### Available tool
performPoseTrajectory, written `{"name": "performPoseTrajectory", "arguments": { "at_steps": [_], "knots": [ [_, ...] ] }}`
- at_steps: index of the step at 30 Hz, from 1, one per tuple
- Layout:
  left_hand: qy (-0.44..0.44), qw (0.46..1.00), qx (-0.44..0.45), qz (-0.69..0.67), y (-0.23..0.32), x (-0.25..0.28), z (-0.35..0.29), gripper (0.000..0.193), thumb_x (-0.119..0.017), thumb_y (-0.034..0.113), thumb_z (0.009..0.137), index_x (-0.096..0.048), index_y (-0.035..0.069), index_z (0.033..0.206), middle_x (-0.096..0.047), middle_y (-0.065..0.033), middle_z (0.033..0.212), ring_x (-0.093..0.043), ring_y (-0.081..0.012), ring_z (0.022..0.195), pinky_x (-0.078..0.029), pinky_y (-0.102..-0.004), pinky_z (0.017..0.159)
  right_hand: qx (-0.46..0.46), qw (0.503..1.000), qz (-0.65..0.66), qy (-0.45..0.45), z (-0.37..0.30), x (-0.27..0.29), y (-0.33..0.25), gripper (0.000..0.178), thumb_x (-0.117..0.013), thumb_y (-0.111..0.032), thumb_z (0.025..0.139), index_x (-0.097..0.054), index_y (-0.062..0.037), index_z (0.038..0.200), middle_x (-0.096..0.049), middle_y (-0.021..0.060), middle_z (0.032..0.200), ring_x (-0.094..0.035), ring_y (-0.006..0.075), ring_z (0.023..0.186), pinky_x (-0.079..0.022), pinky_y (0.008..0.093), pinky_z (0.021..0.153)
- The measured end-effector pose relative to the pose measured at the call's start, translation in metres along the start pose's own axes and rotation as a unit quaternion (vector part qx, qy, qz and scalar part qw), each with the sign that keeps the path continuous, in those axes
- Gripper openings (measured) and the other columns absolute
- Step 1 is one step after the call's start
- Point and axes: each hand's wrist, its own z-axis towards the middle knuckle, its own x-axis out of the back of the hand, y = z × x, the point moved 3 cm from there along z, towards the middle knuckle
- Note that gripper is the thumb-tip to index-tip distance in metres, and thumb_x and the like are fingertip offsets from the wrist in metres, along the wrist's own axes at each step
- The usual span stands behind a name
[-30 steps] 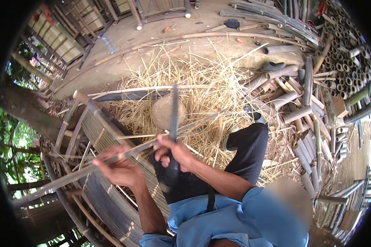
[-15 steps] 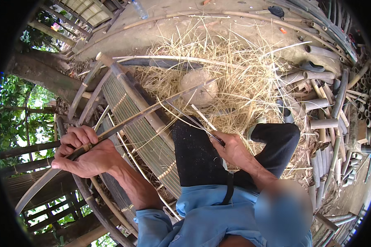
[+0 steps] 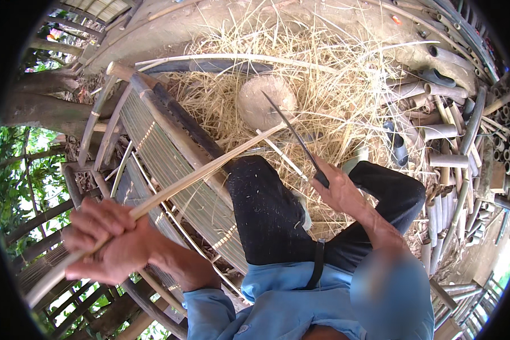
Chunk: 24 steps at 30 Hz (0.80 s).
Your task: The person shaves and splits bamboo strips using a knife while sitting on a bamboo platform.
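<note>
My left hand (image 3: 110, 241) is closed around a long bamboo strip (image 3: 201, 173), its fingers somewhat blurred. The strip slants from the lower left up to the straw near a round chopping block (image 3: 266, 102), with its pale side showing. In my right hand (image 3: 341, 191) is a knife with a dark handle (image 3: 321, 179) and a long narrow blade (image 3: 292, 129). The blade points up and left, its tip over the block, and crosses the far end of the strip; whether they touch I cannot tell. A pale stick (image 3: 281, 153) lies below the blade, beside my right hand.
Loose straw-like shavings (image 3: 328, 79) spread around the block. A slatted bamboo bench (image 3: 170, 156) stands to my left. Cut bamboo pieces (image 3: 447, 161) are heaped at the right, with a dark sandal (image 3: 436, 77) among them. My bent legs (image 3: 266, 209) are between my hands.
The strip has turned from its dark side to its pale side in my left hand, which has moved down. My right hand has shifted right, and the blade now points more upward.
</note>
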Motion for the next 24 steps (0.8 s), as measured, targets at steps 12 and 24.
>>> {"name": "performPoseTrajectory", "arguments": {
  "at_steps": [12, 24],
  "knots": [
    [-0.139, 0.979, 0.035, -0.146, 0.011, 0.028, 0.018, 0.044, -0.047, 0.046, 0.098, -0.037, 0.012, 0.071, -0.032, -0.0006, 0.064, -0.032, -0.0114, 0.050, -0.026, -0.0228, 0.038, -0.093, 0.986, -0.058, -0.123, 0.090, -0.084, 0.066, 0.056, -0.062, -0.020, 0.095, -0.042, -0.0093, 0.147, -0.064, 0.0295, 0.103, -0.068, 0.0457, 0.078, -0.057, 0.0511, 0.068],
    [-0.086, 0.991, -0.061, -0.079, 0.004, -0.015, 0.016, 0.061, -0.028, 0.060, 0.105, -0.041, 0.012, 0.069, -0.031, 0.0058, 0.058, -0.026, -0.0046, 0.041, -0.025, -0.0189, 0.030, -0.111, 0.991, -0.023, -0.066, 0.113, -0.122, 0.094, 0.035, -0.067, -0.024, 0.094, -0.050, 0.0018, 0.110, -0.065, 0.0239, 0.070, -0.067, 0.0434, 0.061, -0.053, 0.0514, 0.055]
  ]
}}
